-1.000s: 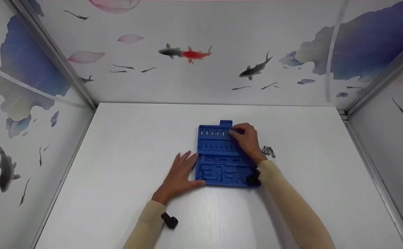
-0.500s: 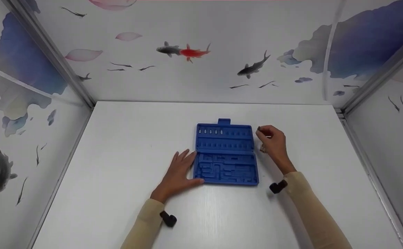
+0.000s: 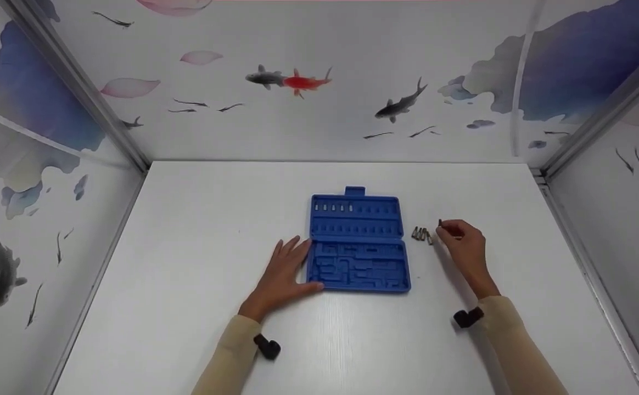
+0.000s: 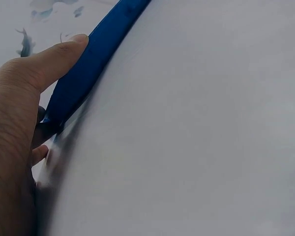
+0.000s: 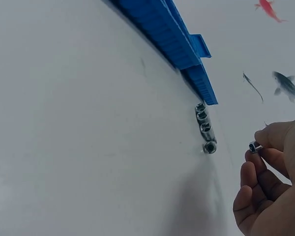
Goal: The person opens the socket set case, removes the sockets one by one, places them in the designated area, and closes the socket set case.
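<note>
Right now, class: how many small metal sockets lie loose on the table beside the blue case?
4 sockets lie in a row right of the blue case. The right hand pinches a fifth socket; others sit in the case.

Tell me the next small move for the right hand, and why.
Probably lower the right hand and set its pinched socket down at the end of the row of sockets lying on the table right of the blue case, which the left hand steadies.
</note>
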### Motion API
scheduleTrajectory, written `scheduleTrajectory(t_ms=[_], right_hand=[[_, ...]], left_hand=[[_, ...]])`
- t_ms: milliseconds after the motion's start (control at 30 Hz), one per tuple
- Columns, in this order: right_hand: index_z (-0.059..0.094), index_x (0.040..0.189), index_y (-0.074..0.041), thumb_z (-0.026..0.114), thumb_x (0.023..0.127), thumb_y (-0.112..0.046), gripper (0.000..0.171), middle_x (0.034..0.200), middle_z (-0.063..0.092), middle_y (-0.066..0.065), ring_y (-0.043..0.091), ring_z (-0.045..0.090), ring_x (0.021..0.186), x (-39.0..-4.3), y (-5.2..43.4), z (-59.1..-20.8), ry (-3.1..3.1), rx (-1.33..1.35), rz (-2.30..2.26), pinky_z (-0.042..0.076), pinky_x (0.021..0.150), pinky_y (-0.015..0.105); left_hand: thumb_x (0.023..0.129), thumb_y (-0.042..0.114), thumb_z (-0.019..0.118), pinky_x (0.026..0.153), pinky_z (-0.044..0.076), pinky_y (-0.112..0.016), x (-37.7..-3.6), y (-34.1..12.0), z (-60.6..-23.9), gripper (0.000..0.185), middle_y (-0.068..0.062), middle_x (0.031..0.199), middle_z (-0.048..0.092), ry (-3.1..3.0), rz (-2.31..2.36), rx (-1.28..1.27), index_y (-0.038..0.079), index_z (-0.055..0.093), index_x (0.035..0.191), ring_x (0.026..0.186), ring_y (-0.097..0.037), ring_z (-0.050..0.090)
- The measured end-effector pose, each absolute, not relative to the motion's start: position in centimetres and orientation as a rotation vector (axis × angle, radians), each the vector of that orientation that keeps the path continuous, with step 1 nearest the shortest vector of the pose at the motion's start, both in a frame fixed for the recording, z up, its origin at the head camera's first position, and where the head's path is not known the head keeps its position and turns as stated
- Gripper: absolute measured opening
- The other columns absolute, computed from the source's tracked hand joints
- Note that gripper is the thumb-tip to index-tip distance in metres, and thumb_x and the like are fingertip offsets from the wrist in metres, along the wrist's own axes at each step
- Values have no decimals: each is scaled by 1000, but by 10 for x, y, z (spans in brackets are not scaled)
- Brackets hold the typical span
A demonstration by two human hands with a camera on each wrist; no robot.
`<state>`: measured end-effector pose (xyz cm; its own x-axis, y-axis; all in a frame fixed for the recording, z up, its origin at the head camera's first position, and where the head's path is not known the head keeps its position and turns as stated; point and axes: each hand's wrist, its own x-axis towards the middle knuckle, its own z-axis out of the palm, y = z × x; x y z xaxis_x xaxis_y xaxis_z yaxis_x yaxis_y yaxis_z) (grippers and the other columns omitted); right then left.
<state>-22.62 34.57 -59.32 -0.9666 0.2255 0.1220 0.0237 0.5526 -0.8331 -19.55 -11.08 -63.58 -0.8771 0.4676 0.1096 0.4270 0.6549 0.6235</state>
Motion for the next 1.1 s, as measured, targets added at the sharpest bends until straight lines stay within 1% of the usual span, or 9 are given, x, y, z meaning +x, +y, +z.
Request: scheduleTrajectory(t_ms=[133,300,500,667,900,1100], right_hand=[[78,124,0,75,106,-17,24,118,78,17,19,65,103,-221,350,-599,-2596,-223,1344,50,83,14],[79,120,0,74,105,-15,21,111,77,17,22,63,97,-217,348,-606,-2600,-226,1292,48,79,15],[79,118,-1,72,106,-15,20,108,75,16,25,62,96,-215,342,-610,-2624,-243,1221,48,79,18],[79,118,-1,71,106,-16,21,108,75,16,26,63,96,-211,339,-611,-2630,-273,1182,48,81,23],[77,120,-2,68,108,-19,23,109,73,14,27,62,97,-204,333,-613,-2635,-337,1163,51,85,31],[76,117,-2,64,108,-20,23,105,72,14,30,62,96,-202,323,-612,-2645,-378,1122,51,87,40]], left_hand=[[90,79,72,138,-3,-47,-195,-111,-634,115,1,180,33,2804,1039,759,17,28,177,170,-23,15],[89,78,73,138,-4,-46,-194,-111,-631,116,-3,180,33,2794,1033,739,17,28,177,170,-25,16],[89,77,74,138,-1,-50,-192,-110,-630,115,-5,180,33,2787,1052,733,17,29,176,170,-27,16],[90,77,73,138,0,-52,-193,-109,-633,114,-5,180,34,2789,1062,757,17,29,176,170,-28,17],[90,78,73,138,-3,-49,-193,-109,-632,115,-3,181,32,2774,1073,758,17,27,177,171,-25,14],[89,78,73,138,-3,-48,-193,-111,-632,116,-3,180,32,2786,1045,735,17,28,177,171,-25,15]])
